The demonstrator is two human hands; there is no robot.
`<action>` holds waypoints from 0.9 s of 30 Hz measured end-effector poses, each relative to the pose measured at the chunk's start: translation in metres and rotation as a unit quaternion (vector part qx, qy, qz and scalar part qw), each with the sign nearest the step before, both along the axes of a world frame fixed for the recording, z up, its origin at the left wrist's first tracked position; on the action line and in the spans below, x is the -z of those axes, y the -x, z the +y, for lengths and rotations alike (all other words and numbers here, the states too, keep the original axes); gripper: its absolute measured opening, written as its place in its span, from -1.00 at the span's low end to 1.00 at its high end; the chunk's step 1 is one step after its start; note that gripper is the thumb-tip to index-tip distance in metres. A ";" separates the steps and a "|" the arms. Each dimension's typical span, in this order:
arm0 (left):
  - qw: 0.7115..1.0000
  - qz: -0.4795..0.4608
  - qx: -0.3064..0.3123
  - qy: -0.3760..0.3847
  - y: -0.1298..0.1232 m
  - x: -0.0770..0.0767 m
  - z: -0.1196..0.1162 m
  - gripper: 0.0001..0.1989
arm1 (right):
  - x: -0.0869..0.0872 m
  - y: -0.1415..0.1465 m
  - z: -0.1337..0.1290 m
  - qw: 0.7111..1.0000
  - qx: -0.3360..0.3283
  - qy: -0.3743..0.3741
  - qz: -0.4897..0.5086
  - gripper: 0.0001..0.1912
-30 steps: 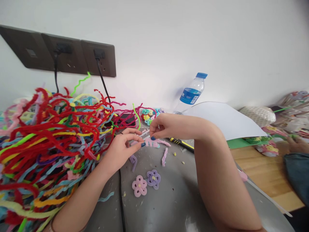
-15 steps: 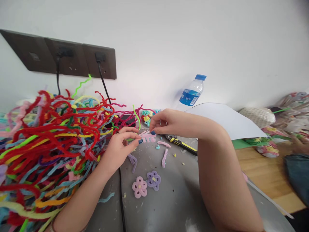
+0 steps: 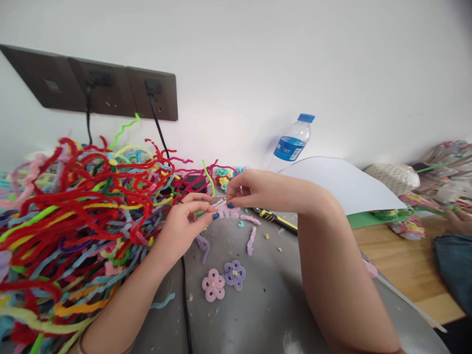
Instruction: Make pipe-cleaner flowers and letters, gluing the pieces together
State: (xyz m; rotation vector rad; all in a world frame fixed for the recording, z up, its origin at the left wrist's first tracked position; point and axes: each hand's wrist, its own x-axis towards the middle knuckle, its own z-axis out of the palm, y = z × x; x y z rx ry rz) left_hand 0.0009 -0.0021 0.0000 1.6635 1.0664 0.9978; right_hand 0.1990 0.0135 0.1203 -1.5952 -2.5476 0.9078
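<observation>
Between my hands is a pale pink looped pipe cleaner piece (image 3: pixel 230 213) with light bluish gaps, partly covered by fingertips. My left hand (image 3: pixel 189 218) pinches its left end between thumb and fingers. From above right, my right hand (image 3: pixel 245 191) bends down with thumb and forefinger closed on the upper part of the same piece. Nearer me lie a pink pipe cleaner flower (image 3: pixel 213 285) and a purple pipe cleaner flower (image 3: pixel 235 275), both with yellow centres. Short pink pipe cleaner pieces (image 3: pixel 251 241) and a bent purple pipe cleaner (image 3: pixel 203 249) rest around them.
A large tangled pile of pipe cleaners (image 3: pixel 92 221) fills the left. Yellow-black pliers (image 3: pixel 278 221) lie behind my right wrist. A water bottle (image 3: pixel 293 140) and white sheet (image 3: pixel 335 184) are by the wall. A black cable (image 3: pixel 185 300) crosses the grey table (image 3: pixel 258 324). Another person's hand (image 3: pixel 457 219) is far right.
My right hand has shifted slightly left and down along the pink piece, its forearm moving left too. My left hand stays nearly where it was.
</observation>
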 end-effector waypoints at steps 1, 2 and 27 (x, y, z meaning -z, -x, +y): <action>1.000 0.000 -0.001 0.000 0.000 0.000 0.000 -0.86 | 0.000 0.000 0.000 1.000 0.001 0.001 0.000 -0.86; 1.000 0.001 -0.001 0.000 0.000 0.000 0.000 -0.86 | 0.000 -0.001 0.000 1.000 0.002 0.002 0.000 -0.86; 0.980 -0.142 -0.138 -0.024 -0.004 0.006 0.004 -0.91 | 0.000 -0.006 0.003 0.957 0.140 -0.204 0.149 -0.82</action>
